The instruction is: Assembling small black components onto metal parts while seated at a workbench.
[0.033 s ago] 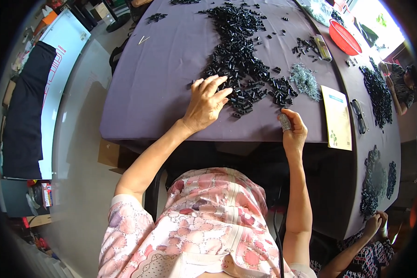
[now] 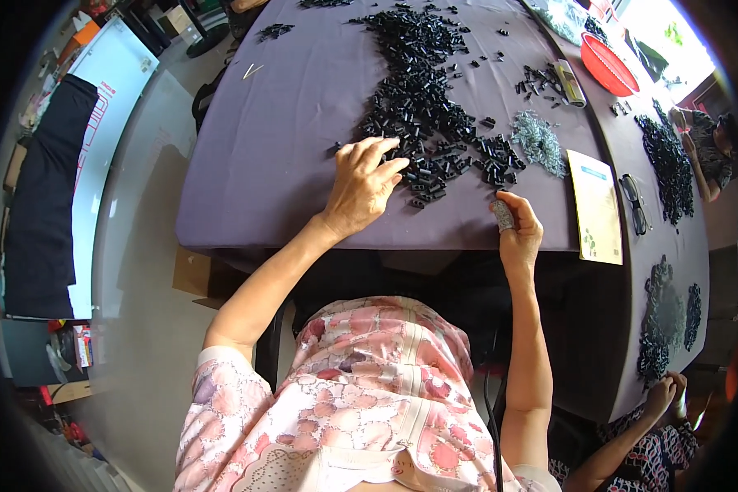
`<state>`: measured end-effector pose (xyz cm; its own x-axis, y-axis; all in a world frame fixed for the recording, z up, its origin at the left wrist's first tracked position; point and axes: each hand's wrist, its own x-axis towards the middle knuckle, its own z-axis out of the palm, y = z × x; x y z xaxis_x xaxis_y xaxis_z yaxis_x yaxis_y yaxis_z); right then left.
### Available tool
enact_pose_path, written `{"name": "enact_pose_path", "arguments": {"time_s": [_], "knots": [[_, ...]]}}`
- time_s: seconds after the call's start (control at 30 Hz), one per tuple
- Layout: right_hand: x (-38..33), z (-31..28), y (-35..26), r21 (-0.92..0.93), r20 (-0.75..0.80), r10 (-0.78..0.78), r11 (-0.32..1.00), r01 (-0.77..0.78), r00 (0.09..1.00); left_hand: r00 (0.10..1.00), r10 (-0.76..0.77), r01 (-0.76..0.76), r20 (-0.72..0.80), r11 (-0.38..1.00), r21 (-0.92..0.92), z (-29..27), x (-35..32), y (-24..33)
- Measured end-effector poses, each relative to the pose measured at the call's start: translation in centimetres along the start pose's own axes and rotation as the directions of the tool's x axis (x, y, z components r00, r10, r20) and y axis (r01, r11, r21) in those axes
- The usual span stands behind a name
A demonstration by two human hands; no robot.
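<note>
One left hand [image 2: 359, 185] loosely spread at one black-piece heap [image 2: 414, 102], one right hand [image 2: 523, 226] curled, contents unclear.

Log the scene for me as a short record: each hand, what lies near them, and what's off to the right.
left hand: loosely open, at the pile's near-left edge
right hand: near the table edge; grey thumb wrap; anything pinched unclear
pile: small black parts
beside pile: clear pieces
right: booklet, glasses, red basket

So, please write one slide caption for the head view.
Left hand at a pile of small black parts, right hand near the edge of a purple tablecloth.
</note>
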<state>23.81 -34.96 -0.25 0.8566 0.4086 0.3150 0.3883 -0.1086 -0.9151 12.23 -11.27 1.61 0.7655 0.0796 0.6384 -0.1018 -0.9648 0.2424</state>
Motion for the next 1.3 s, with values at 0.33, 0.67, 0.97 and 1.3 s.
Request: {"name": "enact_pose_path", "arguments": {"time_s": [0.33,0.67,0.97,1.3], "knots": [[0.0,0.0,0.4,-0.031,-0.004,-0.051,0.998,0.051,0.999,0.997,-0.071,0.071,0.006,0.990,-0.119,0.2,-1.5,3.8],[-0.1,0.0,0.1,-0.126,-0.004,-0.120,0.985,0.118,0.993,0.998,0.011,-0.008,0.067,0.999,-0.052,0.5,-1.7,4.2],[0.7,-0.6,0.1,0.035,0.011,0.002,0.999,-0.003,1.000,1.000,0.023,-0.024,-0.009,0.985,-0.171,0.1,-1.9,4.3],[10.3,-5.2,3.7,-0.635,0.004,-0.112,0.768,0.089,0.994,0.999,-0.021,0.016,-0.027,0.983,-0.185,0.1,-1.5,4.6]]}}
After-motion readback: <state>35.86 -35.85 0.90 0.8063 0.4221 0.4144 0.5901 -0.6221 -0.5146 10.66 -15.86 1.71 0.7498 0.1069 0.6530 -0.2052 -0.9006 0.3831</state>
